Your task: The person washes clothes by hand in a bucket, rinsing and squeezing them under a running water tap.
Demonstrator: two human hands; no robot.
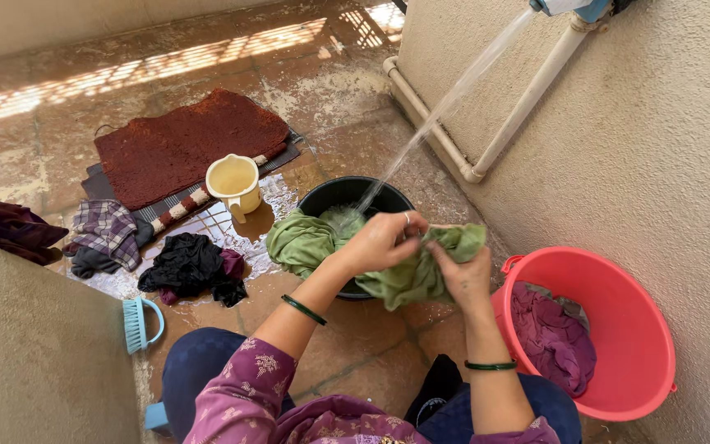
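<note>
A dark purple cloth (6, 228) lies at the far left on the wet floor (51, 140), beside a low wall (34, 353). A blue brush (140, 324) rests by that wall. Further right lie a checked cloth (108, 230), a black heap (192, 267) and a red mat (186, 144), with a cream mug (234, 185) standing at the mat's edge. A black tub (334, 193) sits in the middle, and a green cloth (306, 240) hangs over its near rim. The left hand (384, 240) is clenched on a fold of this green cloth above the tub's near edge; the right hand (463, 275) grips the same cloth just beside it, so the fabric bunches between them. Water (445, 103) streams from a tap (564, 6) on the wall down into the tub. At the right stands a red bucket (618, 288) holding a purple garment (552, 337).
</note>
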